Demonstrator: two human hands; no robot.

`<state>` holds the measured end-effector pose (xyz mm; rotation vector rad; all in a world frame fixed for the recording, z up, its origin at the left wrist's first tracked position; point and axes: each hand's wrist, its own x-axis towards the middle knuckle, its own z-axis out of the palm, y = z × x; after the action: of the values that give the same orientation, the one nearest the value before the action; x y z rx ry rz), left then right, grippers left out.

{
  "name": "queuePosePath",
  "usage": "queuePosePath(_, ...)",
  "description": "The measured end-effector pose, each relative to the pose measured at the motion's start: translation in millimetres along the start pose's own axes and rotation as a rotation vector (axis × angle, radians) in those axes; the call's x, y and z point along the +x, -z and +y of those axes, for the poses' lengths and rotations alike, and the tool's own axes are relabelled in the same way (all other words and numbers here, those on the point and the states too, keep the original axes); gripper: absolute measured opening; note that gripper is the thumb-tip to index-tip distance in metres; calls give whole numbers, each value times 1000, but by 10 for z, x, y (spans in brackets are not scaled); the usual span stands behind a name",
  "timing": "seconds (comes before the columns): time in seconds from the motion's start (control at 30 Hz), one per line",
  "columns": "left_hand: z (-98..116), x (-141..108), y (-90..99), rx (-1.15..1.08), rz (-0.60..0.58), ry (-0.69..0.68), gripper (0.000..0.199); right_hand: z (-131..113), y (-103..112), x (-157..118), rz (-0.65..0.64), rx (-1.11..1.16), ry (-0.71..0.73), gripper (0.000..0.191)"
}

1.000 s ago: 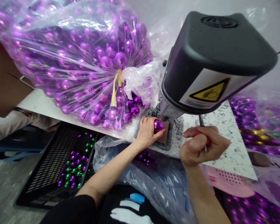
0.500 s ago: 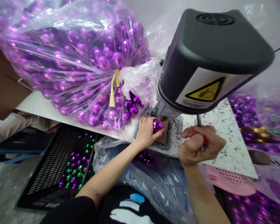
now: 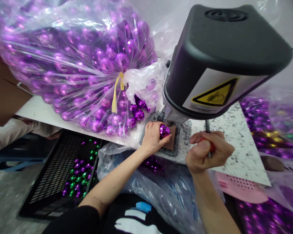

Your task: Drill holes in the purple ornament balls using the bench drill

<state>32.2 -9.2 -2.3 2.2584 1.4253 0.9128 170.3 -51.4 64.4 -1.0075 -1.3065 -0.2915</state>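
Observation:
A shiny purple faceted ball (image 3: 164, 131) sits between the thumb and fingers of my left hand (image 3: 153, 139). It is at the lower end of a black bench drill press (image 3: 224, 58), over a brown pad (image 3: 170, 140) on the machine's base. Whether the drill bit touches the ball cannot be made out. My right hand (image 3: 208, 151) is wrapped round a lever with a red grip (image 3: 212, 146) and a metal rod, just right of the machine. Dark shavings lie scattered around the base on the white tabletop (image 3: 236, 143).
A tied clear bag of purple balls (image 3: 83, 71) fills the table's left side, with loose balls (image 3: 139, 114) at its neck. A black crate (image 3: 51, 175) stands below left, near another person's sleeve (image 3: 2, 138). Clear plastic (image 3: 136, 182) hangs before me; a pink basket (image 3: 244, 188) is at right.
The view has shifted very slightly, and my right hand with the lever sits a touch further left. My left hand keeps the ball in the same place.

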Motion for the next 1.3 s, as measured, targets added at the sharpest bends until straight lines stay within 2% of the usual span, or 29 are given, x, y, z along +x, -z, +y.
queuePosePath(0.47,-10,-5,8,-26,8,3,38,67,67,-112,-53,-44,0,11)
queuePosePath(0.73,-19,-7,4,-46,5,2,38,348,13,-299,-64,-82,41,17)
queuePosePath(0.83,-27,-10,-9,-48,5,9,38,333,38,-290,-78,-66,33,13)
queuePosePath(0.93,-35,-15,-27,-57,9,10,39,115,103,-88,-68,-40,-16,12)
queuePosePath(1.0,-43,-18,-37,-64,8,3,39,-72,134,187,-43,-36,-91,15)
queuePosePath(1.07,-52,-20,-42,-70,6,-1,39,-205,129,541,-54,-34,-248,20)
queuePosePath(1.1,-56,-20,-43,-73,6,1,39,-234,112,723,-79,0,-345,30)
queuePosePath(1.2,-65,-17,-40,-83,6,9,41,-180,28,1163,-147,28,-462,49)
queuePosePath(1.3,-62,-14,-34,-88,1,16,42,-39,-50,1345,-168,35,-497,52)
